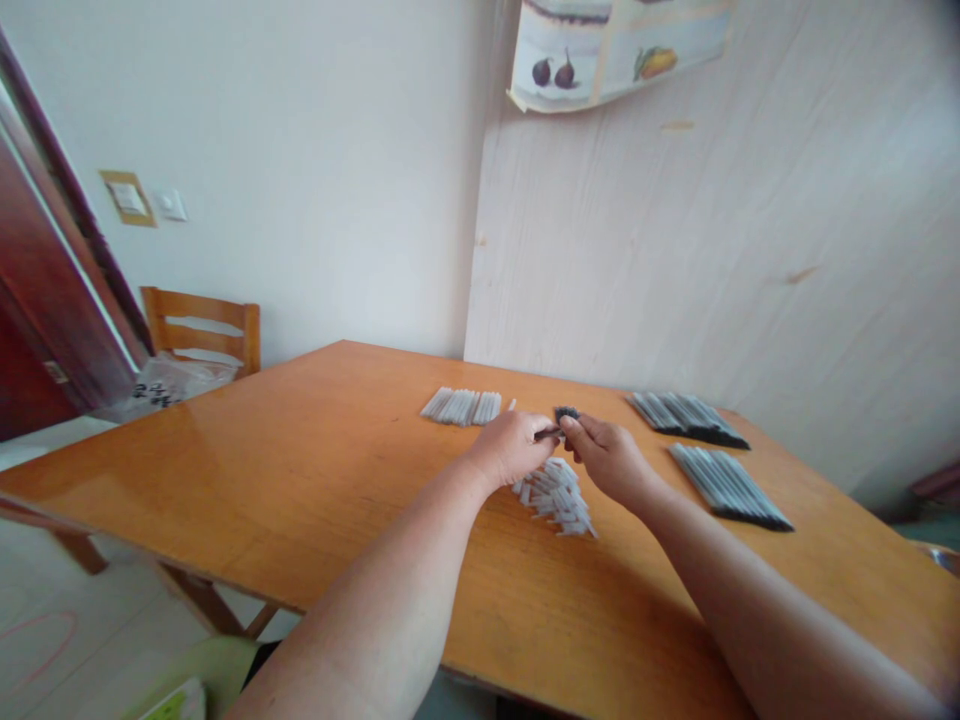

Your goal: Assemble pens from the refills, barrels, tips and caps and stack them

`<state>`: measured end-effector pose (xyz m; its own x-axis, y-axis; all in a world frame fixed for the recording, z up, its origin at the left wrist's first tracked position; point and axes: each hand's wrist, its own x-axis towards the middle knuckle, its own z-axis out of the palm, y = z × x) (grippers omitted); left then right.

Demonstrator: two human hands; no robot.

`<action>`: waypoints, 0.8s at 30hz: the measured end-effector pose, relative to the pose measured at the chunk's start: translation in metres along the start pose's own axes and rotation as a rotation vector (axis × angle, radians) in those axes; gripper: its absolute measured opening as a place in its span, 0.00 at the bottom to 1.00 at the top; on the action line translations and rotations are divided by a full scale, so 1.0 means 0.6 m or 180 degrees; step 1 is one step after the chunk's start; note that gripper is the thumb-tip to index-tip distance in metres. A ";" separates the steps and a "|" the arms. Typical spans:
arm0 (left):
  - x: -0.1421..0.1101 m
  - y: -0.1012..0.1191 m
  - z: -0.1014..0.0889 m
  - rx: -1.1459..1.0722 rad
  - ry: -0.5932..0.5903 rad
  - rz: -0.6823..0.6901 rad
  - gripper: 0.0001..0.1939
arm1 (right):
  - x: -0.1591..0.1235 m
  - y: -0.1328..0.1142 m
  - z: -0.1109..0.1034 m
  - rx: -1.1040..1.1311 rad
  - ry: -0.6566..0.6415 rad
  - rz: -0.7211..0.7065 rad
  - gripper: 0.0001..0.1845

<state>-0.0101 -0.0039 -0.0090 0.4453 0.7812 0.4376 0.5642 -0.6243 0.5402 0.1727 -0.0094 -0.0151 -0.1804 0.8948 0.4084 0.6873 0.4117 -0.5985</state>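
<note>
Over the middle of the table my two hands work close together. My left hand (pixel 514 447) is closed, with a thin dark stick-like piece (pixel 545 434) poking out between its thumb and fingers. Pinched in my right hand (pixel 606 458) is a bunch of small dark-ended pieces (pixel 566 411), its lower part hidden by the fingers. Just below both hands lies a loose pile of short whitish translucent tubes (pixel 559 497). Beyond my left hand, longer pale tubes (pixel 461 406) rest side by side in a row.
On the right of the wooden table (pixel 300 450) lie two rows of slim grey pen-like sticks with dark ends, a far row (pixel 686 415) and a nearer row (pixel 727 485). A chair (pixel 202 325) with a plastic bag (pixel 180 380) stands left. The wall borders the far edge.
</note>
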 end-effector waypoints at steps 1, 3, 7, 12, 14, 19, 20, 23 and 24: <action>0.000 -0.001 0.000 -0.0048 -0.0009 0.0016 0.14 | 0.000 0.000 0.000 0.0094 -0.0012 0.0034 0.28; 0.000 -0.002 -0.001 -0.0155 -0.0009 0.0049 0.14 | 0.001 0.000 -0.002 0.0290 0.0032 0.0031 0.28; 0.000 -0.002 -0.003 -0.0294 0.0029 0.0004 0.13 | 0.001 -0.003 -0.010 0.0687 0.0257 -0.0092 0.20; -0.001 -0.002 -0.001 -0.0414 0.0217 0.0033 0.12 | -0.002 -0.007 -0.009 0.0585 0.0204 -0.0274 0.13; -0.001 -0.003 0.001 -0.0370 0.0238 0.0064 0.11 | -0.003 -0.008 -0.007 0.0346 0.0239 -0.0245 0.14; -0.001 -0.004 0.005 -0.0258 0.0164 0.0114 0.13 | 0.000 -0.003 -0.001 0.0000 0.0189 -0.0163 0.23; -0.001 -0.005 0.006 -0.0319 0.0153 0.0115 0.13 | 0.001 0.000 0.000 0.0062 0.0153 -0.0118 0.25; 0.003 -0.008 0.011 -0.0716 0.0222 0.0059 0.13 | 0.002 0.005 0.003 0.0413 0.0209 -0.0005 0.29; 0.005 -0.008 0.012 -0.0928 0.0294 0.0007 0.12 | 0.002 0.006 0.004 0.0528 0.0273 0.0003 0.29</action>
<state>-0.0064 0.0017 -0.0157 0.3736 0.7843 0.4952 0.3342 -0.6119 0.7169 0.1730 -0.0065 -0.0186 -0.1144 0.8801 0.4609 0.5608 0.4401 -0.7013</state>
